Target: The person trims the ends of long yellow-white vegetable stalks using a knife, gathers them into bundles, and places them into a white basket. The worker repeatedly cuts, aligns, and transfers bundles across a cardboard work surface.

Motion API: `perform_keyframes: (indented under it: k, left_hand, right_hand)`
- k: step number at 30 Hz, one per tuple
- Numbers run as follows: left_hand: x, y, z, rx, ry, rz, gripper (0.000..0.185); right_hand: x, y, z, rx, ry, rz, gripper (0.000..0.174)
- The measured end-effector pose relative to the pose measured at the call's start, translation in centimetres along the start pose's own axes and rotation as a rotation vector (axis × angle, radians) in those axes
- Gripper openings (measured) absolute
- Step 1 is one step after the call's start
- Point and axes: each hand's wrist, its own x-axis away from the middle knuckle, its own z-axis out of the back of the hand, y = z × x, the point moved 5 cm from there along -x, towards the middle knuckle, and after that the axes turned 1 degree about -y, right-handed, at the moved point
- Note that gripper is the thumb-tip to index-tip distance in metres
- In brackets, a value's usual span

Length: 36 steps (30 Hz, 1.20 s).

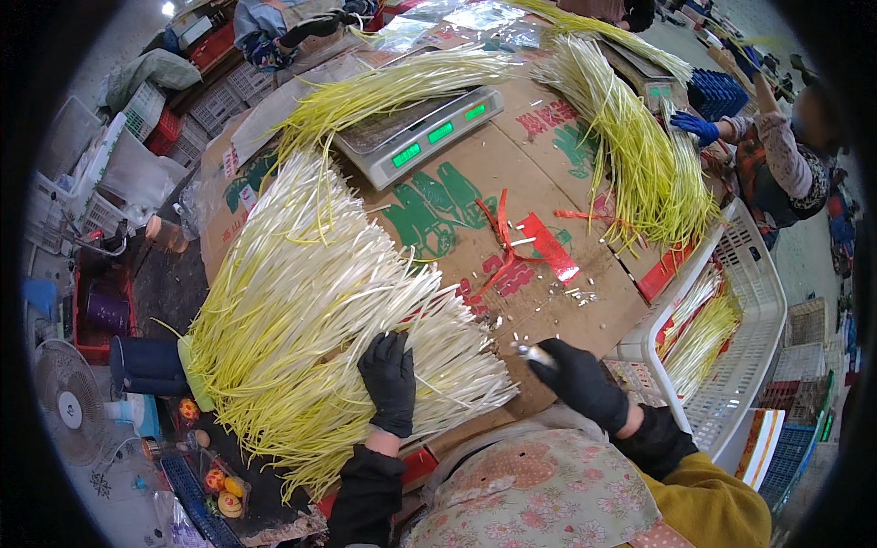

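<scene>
A wide heap of blanched garlic shoots (308, 308), with white stalks and yellow leaf ends, covers the near left of the cardboard-topped table. My left hand (389, 383), in a black glove, rests on top of this heap. Its fingers are bent down against the shoots, and whether they grip any is hidden. To the right, beyond the white stalk ends, my black-gloved right hand (586, 387) closes around a small whitish object (536, 355) with a shiny tip, too blurred to name. Small white cut pieces (579, 294) lie scattered on the cardboard.
A digital scale (418, 137) carries more shoots at the far side. Red tape strips (507, 236) lie mid-table. At right stands a white plastic basket (754, 329) holding bundled shoots. A co-worker's blue-gloved hand (695, 129) touches another pile. A fan (68, 404) stands at left.
</scene>
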Motion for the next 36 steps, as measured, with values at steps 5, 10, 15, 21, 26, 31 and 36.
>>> perform_keyframes:
  k: [5, 10, 15, 21, 26, 31, 36]
  left_hand:
    - [0.0, -0.3, 0.1, -0.002, -0.012, -0.002, 0.035]
    - [-0.4, 0.1, 0.4, -0.017, 0.015, 0.007, 0.032]
    - [-0.3, 0.7, 0.6, 0.009, -0.044, 0.052, 0.033]
    - [1.1, 1.6, 0.2, -0.062, -0.057, 0.119, 0.041]
    - [0.4, 1.7, 0.0, -0.057, -0.055, 0.115, 0.040]
    - [0.6, 2.7, 1.0, -0.158, -0.043, 0.117, 0.053]
    - [3.2, 6.5, 2.8, -0.103, -0.137, -0.037, 0.050]
  right_hand:
    - [-1.6, 1.8, -3.0, 0.113, -0.020, -0.025, 0.027]
    - [1.1, 2.8, 1.8, 0.097, 0.070, -0.154, 0.025]
    - [2.1, 0.7, 0.4, 0.052, -0.092, -0.088, 0.022]
    - [1.2, 3.3, -2.6, 0.151, -0.104, -0.051, 0.021]
    - [3.6, 6.4, 1.4, 0.154, -0.047, -0.185, 0.026]
    - [4.0, 4.8, 1.5, 0.008, -0.006, -0.129, 0.024]
    - [4.9, 4.1, 0.6, 0.033, -0.123, -0.061, 0.025]
